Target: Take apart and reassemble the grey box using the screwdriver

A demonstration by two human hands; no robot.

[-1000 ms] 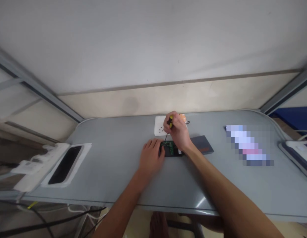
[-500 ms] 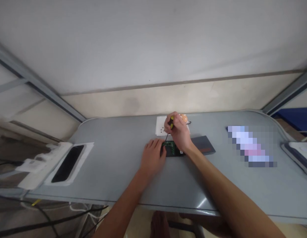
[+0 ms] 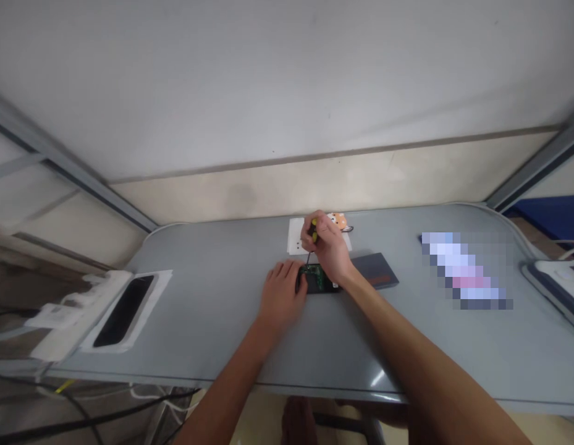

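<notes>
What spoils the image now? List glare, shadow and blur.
Head view: a bright glare streak near the front edge of the gray table; head view: a soft shadow beside the right forearm; head view: fine detail on the green circuit board looks soft; head view: blocky pixels hide something at right.

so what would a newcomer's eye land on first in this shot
Probably the centre: the right hand grips a yellow-and-dark screwdriver, tip down at the green circuit board of an opened black device, with the left hand at its left end. Next, the bright pixelated patch on the table's right, then the black smartphone on white paper at far left.
</notes>
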